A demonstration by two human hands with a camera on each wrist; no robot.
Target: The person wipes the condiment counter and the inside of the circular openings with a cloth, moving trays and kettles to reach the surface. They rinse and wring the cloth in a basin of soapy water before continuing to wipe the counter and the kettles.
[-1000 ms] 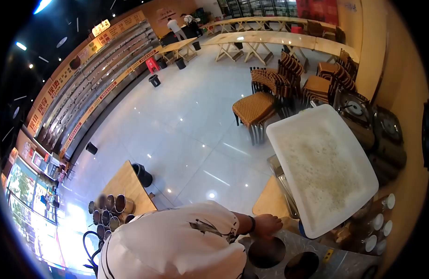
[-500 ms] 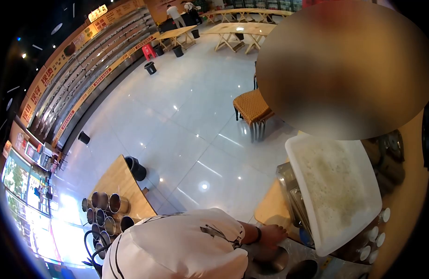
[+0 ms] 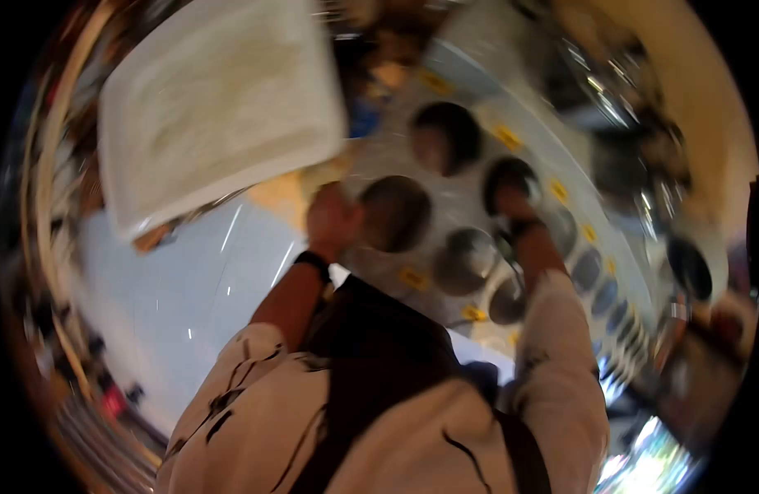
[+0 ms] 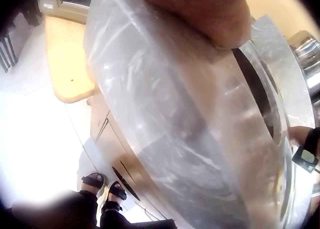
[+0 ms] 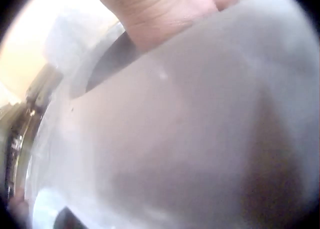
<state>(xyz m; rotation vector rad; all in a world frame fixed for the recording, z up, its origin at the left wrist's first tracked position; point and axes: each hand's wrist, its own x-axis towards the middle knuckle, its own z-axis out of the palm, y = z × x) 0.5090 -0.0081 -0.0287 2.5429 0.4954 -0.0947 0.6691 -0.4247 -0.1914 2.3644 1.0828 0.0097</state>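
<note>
A grey counter [image 3: 359,272] has several round openings and looks covered in clear plastic film in the left wrist view. My left hand [image 3: 334,221] rests on its edge beside a large round opening [image 3: 396,214], apparently holding nothing. From the left wrist view, the heel of that hand [image 4: 210,19] lies on the film [image 4: 150,99]. My right hand [image 3: 513,199] reaches down into a dark opening [image 3: 499,174], which hides its fingers. In the right wrist view, part of this hand [image 5: 165,19] shows over the dark opening [image 5: 112,61]. Motion blurs the head view.
A large white tray [image 3: 223,107] with a whitish, mottled surface stands at the upper left. Yellow labels [image 3: 507,137] line the counter. Shiny metal items [image 3: 618,165] stand beyond it. A wooden board [image 4: 67,64] juts out beside the counter; sandalled feet [image 4: 117,191] are below.
The head view has swung from the room down to the counter, so the tray now appears at upper left. My right hand has come into view, inside an opening. My left hand remains at the counter's edge.
</note>
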